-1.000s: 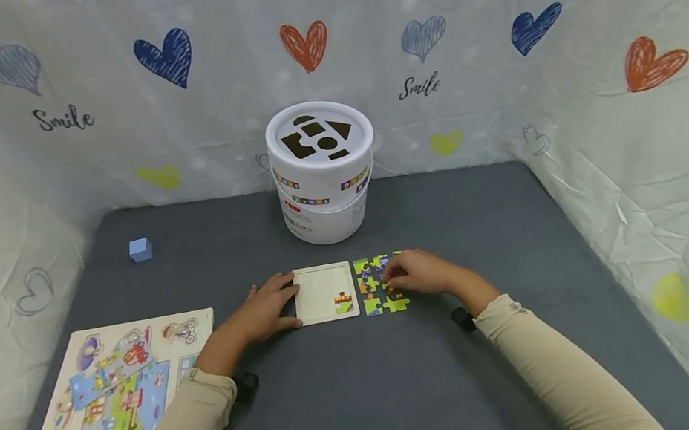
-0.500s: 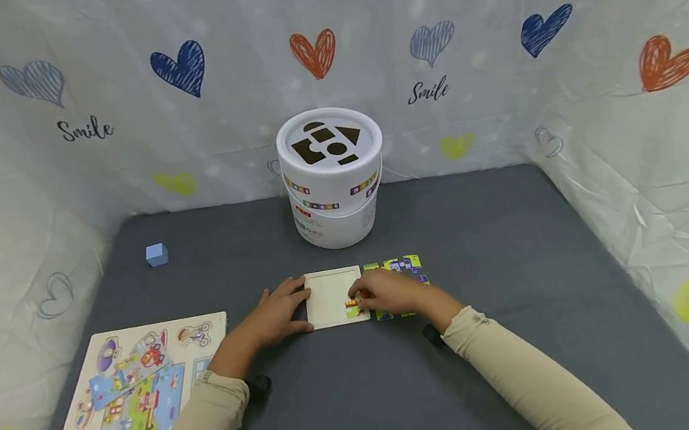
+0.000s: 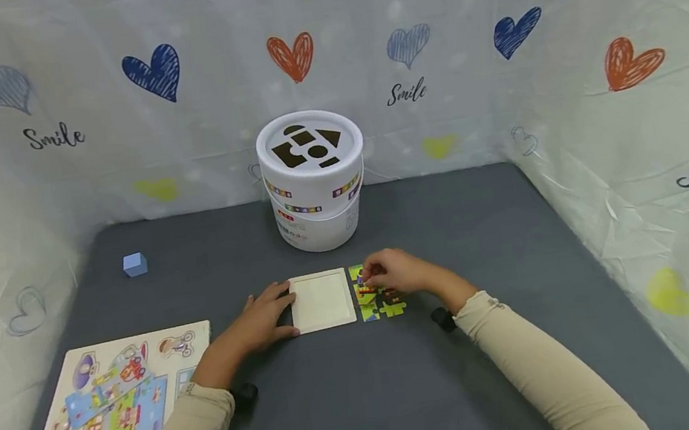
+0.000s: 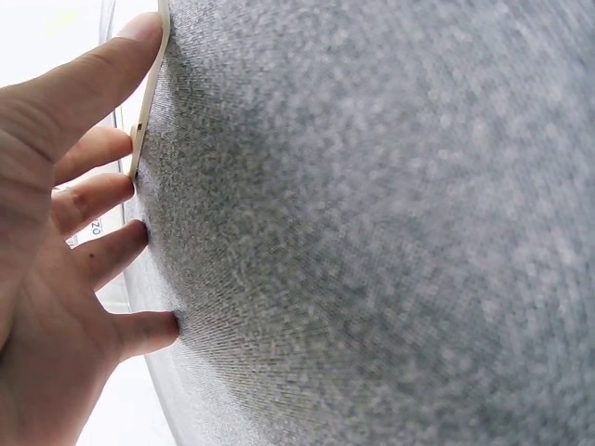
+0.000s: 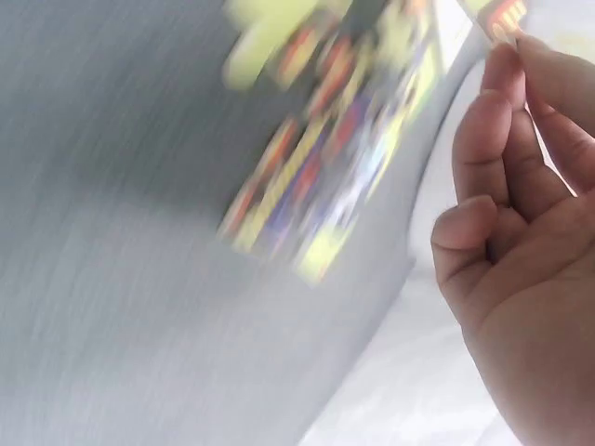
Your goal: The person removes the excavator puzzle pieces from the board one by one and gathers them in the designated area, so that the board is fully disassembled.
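Observation:
In the head view, a shallow square wooden puzzle tray (image 3: 322, 301) lies mid-table with its pale floor showing. My left hand (image 3: 258, 324) rests at its left side, fingers spread; in the left wrist view the thumb (image 4: 102, 79) and fingertips touch the tray's edge. My right hand (image 3: 404, 273) is over the group of jigsaw pieces (image 3: 393, 309) at the tray's right. Between thumb and index finger it pinches one jigsaw piece (image 5: 503, 17) with a red and yellow print. The hand covers part of the group, which is blurred in the right wrist view.
A white bucket (image 3: 315, 182) with shaped holes in its lid stands behind the tray. A small blue cube (image 3: 135, 265) sits at the back left. A large picture puzzle board (image 3: 195, 336) lies at the left, partly under the left forearm. Heart-printed white cloth surrounds the grey table (image 3: 348, 410).
My right hand went from the pieces to the tray's lower right corner, then back right with the piece that lay there. The left hand stays at the tray. The head view shifted slightly.

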`<action>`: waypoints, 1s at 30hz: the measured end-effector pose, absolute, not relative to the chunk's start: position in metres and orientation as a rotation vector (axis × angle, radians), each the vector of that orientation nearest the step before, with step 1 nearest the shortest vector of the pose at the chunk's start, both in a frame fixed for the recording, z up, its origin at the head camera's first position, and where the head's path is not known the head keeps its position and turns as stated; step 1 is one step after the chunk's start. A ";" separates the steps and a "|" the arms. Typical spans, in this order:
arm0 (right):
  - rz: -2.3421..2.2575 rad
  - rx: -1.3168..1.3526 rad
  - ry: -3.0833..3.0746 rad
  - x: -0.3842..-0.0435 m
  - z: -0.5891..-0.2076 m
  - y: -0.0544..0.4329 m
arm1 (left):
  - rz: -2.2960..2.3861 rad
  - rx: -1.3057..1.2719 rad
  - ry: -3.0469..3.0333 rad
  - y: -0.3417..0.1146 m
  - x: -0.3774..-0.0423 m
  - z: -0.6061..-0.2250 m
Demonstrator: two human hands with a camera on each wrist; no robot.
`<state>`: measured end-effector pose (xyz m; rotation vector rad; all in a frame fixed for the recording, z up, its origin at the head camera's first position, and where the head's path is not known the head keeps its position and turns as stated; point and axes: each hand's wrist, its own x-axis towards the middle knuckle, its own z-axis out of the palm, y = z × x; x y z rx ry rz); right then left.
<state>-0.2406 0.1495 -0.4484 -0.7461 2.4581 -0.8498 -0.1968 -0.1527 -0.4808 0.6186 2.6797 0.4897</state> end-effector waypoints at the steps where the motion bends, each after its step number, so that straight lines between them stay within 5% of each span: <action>1: -0.838 -0.730 2.464 -0.242 -0.447 0.158 | 0.493 0.627 2.683 -0.154 -0.197 -0.481; 9: -0.745 -0.689 2.394 -0.241 -0.443 0.206 | 0.488 0.619 2.684 -0.159 -0.196 -0.477; 30: -0.690 -0.667 2.409 -0.243 -0.452 0.213 | 0.523 0.619 2.676 -0.163 -0.192 -0.479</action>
